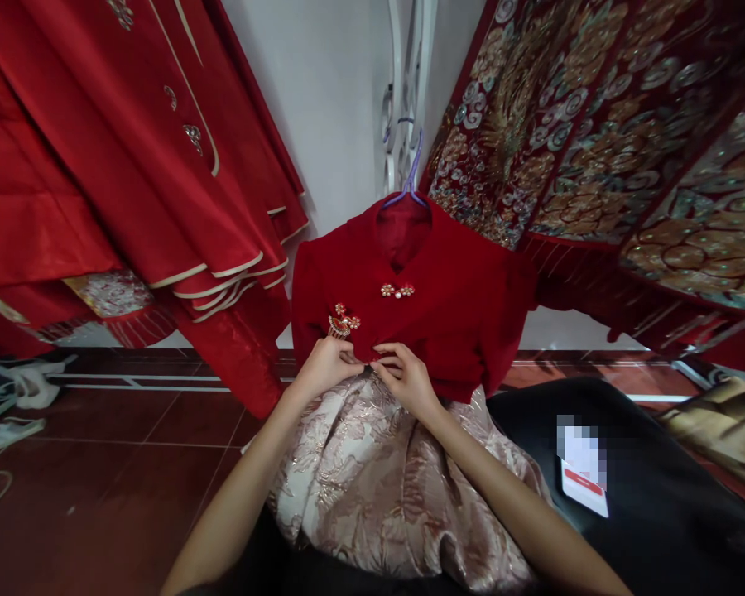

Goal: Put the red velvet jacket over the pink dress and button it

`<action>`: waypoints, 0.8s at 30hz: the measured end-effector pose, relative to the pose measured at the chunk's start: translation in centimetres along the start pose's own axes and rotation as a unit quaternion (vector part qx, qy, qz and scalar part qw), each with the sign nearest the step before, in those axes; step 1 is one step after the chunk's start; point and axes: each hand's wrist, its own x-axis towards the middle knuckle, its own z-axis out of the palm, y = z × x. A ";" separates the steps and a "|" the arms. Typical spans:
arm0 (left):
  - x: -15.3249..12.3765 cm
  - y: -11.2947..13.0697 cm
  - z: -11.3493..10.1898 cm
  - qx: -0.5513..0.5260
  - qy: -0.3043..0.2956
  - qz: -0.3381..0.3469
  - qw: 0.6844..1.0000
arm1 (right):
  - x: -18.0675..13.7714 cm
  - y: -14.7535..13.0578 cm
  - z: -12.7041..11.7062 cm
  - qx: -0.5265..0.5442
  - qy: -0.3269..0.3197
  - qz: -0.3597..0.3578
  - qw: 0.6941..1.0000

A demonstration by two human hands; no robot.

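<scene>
A red dress (453, 298) hangs on a purple hanger (410, 186). Its upper part is plain red; below it spreads a pale pink and silver brocade skirt (372, 480). Beaded flower ornaments (397, 290) sit at the neckline, and a tasselled one (343, 321) is on the chest at left. My left hand (330, 364) is closed at the waist just under the tasselled ornament, thumb and fingertips pinching the fabric edge. Beside it, my right hand (405, 379) pinches the same waist edge, its other fingers bent. The fingertips nearly meet; any small item between them is hidden.
Red garments with pale piping (180, 165) hang at left, and heavily embroidered ones (596, 141) at right. A phone (584, 488), partly blurred out, lies on a black seat (651, 472). Light shoes (36, 385) and a white cable (3, 473) are on the tiled floor (124, 488).
</scene>
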 end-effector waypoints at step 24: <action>-0.2 0.8 -0.5 0.137 0.000 0.044 0.990 | 1.2 -4.9 -3.7 -0.170 -0.033 0.039 0.984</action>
